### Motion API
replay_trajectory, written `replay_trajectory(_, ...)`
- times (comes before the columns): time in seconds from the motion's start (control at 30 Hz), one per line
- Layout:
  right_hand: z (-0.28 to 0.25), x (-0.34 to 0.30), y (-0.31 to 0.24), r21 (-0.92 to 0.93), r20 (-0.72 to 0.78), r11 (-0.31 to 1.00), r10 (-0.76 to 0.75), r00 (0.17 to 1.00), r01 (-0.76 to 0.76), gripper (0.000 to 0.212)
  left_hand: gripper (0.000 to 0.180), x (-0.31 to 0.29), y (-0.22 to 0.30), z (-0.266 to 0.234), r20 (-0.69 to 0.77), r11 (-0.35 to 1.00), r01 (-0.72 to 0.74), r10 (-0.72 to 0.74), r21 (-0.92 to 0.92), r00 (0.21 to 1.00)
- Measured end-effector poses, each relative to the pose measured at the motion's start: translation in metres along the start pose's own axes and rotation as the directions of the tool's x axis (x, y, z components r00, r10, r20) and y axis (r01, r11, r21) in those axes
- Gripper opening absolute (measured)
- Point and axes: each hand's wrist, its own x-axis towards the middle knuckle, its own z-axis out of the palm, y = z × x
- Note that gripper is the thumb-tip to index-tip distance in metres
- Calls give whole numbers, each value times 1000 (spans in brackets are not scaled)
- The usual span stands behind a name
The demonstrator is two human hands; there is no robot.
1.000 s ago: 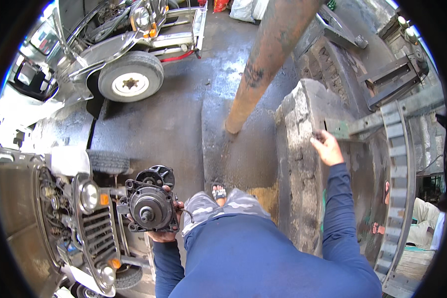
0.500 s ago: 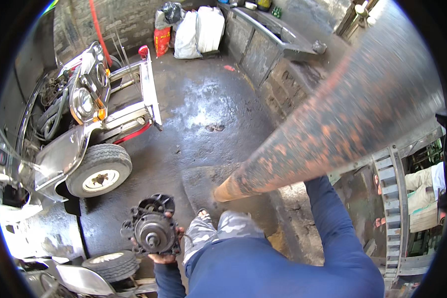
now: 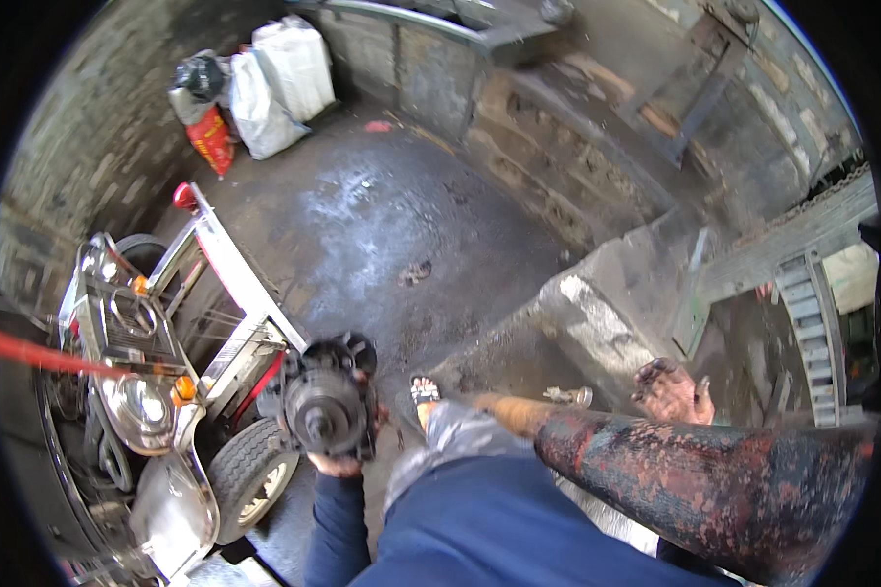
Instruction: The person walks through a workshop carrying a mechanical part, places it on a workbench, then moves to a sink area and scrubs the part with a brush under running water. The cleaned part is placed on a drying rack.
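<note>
My left hand grips a heavy, round, black, greasy machine part from below and holds it at my left side, close to the wheel of a small vehicle. My right hand is smeared with black grease. Its fingers are spread and it hovers at or rests on the edge of a rough concrete block, holding nothing. A thick rusty, grease-stained pipe runs across the lower right, just below that hand. My foot in a sandal stands on the wet floor.
A small open vehicle with a chrome headlight and tyre stands at the left. White sacks and a red bag lie against the far stone wall. A metal toothed track and steel frame are at the right.
The view has swung: the vehicle now sits lower left and the rusty pipe has dropped from the upper right to the lower right. My right hand is in view again by the block.
</note>
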Motion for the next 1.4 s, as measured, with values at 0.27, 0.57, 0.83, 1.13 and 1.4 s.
replay_trajectory(0.27, -28, -38, 48, 101, -823, 892, -174, 540, 441, 80, 80, 217, 50, 47, -180, 985, 158, -142, 74, 973)
replay_trajectory(0.57, 77, 268, 284, -184, -744, 735, 330, 581, -653, 66, 96, 474, 68, -15, -119, 956, 290, -282, 55, 952)
replay_trajectory(0.83, 142, 486, 230, -710, -640, 285, 118, 759, -644, 54, 102, 710, 102, -38, -222, 899, 433, -436, -66, 872)
replay_trajectory(1.13, 158, 890, -105, -633, -495, 774, -437, 751, 33, 25, 98, 988, 141, 4, -155, 952, 305, -298, 18, 942)
replay_trajectory(1.4, 464, 1175, -275, -520, 600, 378, -477, 643, 766, 69, 86, 1237, 193, 110, -61, 974, 149, -140, 172, 988)
